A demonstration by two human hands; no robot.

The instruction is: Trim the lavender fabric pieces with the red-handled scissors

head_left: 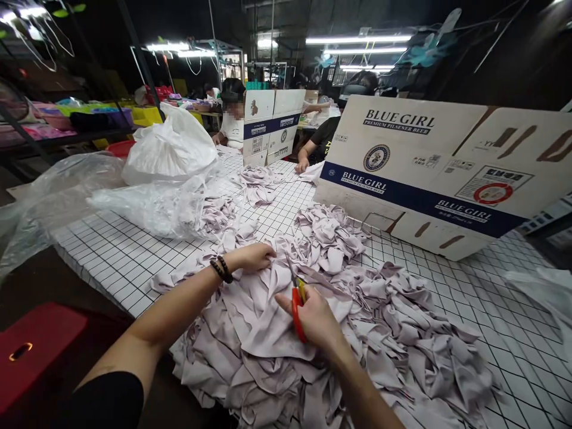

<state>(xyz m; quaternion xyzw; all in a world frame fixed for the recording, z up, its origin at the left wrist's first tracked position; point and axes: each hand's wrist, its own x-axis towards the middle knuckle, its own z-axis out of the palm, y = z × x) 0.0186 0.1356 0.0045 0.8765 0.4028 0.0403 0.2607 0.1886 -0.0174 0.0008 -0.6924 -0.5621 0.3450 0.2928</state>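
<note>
A big heap of pale lilac fabric pieces (pixel 357 316) covers the near part of a white grid-lined table (pixel 482 298). My left hand (pixel 254 257), with a dark bead bracelet at the wrist, is closed on a fold of the fabric near the top of the heap. My right hand (pixel 315 316) grips small red-handled snips (pixel 297 307), their blades pointing up into the cloth just right of my left hand.
A flattened Blue Girl beer carton (pixel 442 173) stands as a screen at the right, a smaller one (pixel 270 125) farther back. Clear and white plastic bags (pixel 165 173) lie at the left. Two other people sit behind the cartons. A red stool (pixel 36 348) is at lower left.
</note>
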